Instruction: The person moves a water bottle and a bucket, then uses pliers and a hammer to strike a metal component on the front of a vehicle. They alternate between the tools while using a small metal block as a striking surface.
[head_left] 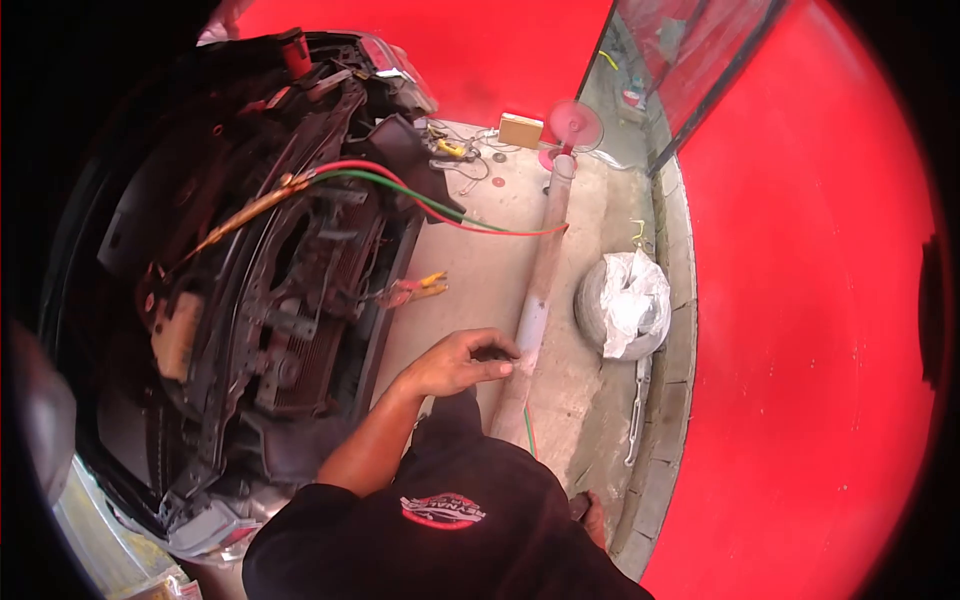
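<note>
Left hand: curled, with thumb and finger ends close together beside the left hand (462, 364) side of the pole; whether anything thin is pinched, or the pole is touched, cannot be told
Right hand: not clearly shown; a small patch of bare skin (594, 520) is seen past the shirt at the near right, but whether it is a hand or a foot cannot be told
Pole: the long pale pole (535, 300) is seen running from the near centre to the far right of centre, just beside the left fingertips
Handling: if the pole is gripped, it is best met by the finger pads with a relaxed wrist, and the sleeve and forearm are best kept off the car's exposed edges
Hoses: the red hose (480, 229) and green hose (430, 203) are arched from the torch towards the pole; slack is best left in them, without kinks
Torch: the brass-coloured torch (245, 215) is laid over the opened front of the black car (300, 350), on the left
Clamp-like tool: red and yellow, blurred, the tool (412, 289) is seen by the car's right edge
Far floor: a brown box (520, 130) is set near a pink fan (575, 125)
Right side: white plastic (636, 300) is laid on a tyre (590, 305), with a metal bar (638, 410) nearer
</note>
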